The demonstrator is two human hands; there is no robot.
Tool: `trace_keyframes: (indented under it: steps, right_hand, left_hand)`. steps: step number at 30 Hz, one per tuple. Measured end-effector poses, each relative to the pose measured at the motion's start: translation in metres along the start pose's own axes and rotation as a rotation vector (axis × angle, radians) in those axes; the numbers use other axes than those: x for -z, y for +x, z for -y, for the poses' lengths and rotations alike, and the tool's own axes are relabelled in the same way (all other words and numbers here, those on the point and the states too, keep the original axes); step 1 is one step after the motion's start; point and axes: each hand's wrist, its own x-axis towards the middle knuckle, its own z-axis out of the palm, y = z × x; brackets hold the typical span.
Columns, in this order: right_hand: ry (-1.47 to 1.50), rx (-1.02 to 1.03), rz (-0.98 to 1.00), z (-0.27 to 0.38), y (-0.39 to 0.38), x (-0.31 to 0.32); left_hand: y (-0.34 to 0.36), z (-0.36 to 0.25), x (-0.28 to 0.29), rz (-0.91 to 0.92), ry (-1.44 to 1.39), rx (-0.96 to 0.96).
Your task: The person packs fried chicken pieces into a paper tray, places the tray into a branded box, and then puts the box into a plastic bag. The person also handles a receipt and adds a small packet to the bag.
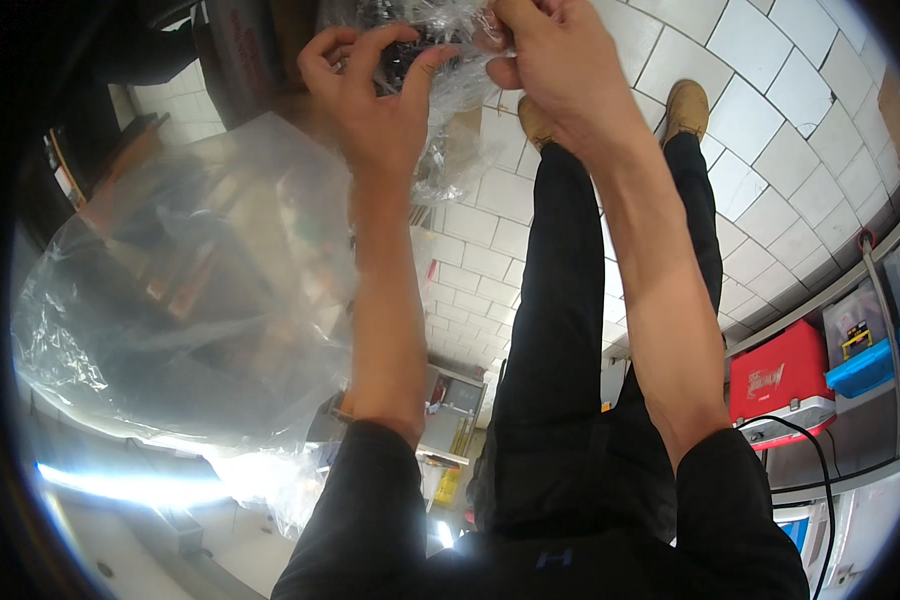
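At the top of the head view, a crumpled clear plastic bag (457,160) lies between my two hands, with something dark (398,68) showing through it. My left hand (375,95) curls round the bag, thumb and index finger on either side of the dark patch. What the dark thing is, I cannot make out. My right hand (560,70) pinches the bag's plastic near the upper edge, fingers closed and partly cut off by the frame. A large, puffed-out sheet of clear plastic (200,290) spreads to the left of my left forearm.
White tiles cover the floor (770,130), where my tan shoes (686,108) stand. To the right, a shelf holds a red case (778,375), blue bins (875,365) and a black cable (827,490). Cardboard boxes (245,55) stand at the upper left.
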Motion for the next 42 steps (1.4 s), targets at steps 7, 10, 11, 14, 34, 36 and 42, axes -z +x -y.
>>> trace_keyframes:
  steps: [7, 10, 11, 14, 34, 36, 42]
  right_hand:
    - [-0.74, 0.701, -0.343, -0.021, -0.008, -0.014]
    - [-0.888, 0.792, -0.448, -0.051, -0.003, -0.011]
    - [-0.815, 0.712, -0.517, -0.061, 0.005, -0.009]
    - [-0.673, 0.662, -0.504, -0.079, 0.036, 0.008]
    - [-1.297, 0.831, -0.202, -0.056, -0.01, -0.022]
    - [-1.294, 0.854, -0.212, -0.043, 0.001, -0.014]
    - [-1.376, 0.712, -0.337, -0.023, 0.032, -0.002]
  left_hand:
    - [0.015, -0.014, 0.014, -0.084, 0.078, -0.149]
    - [0.016, -0.033, 0.025, -0.016, -0.165, 0.176]
    - [0.014, -0.037, 0.029, 0.026, -0.235, 0.284]
    - [0.011, -0.035, 0.037, 0.06, -0.318, 0.567]
    - [0.046, -0.019, 0.041, 0.037, -0.13, 0.097]
    - [0.047, -0.019, 0.04, 0.038, -0.067, 0.075]
    - [0.032, -0.033, 0.018, -0.023, 0.32, 0.163]
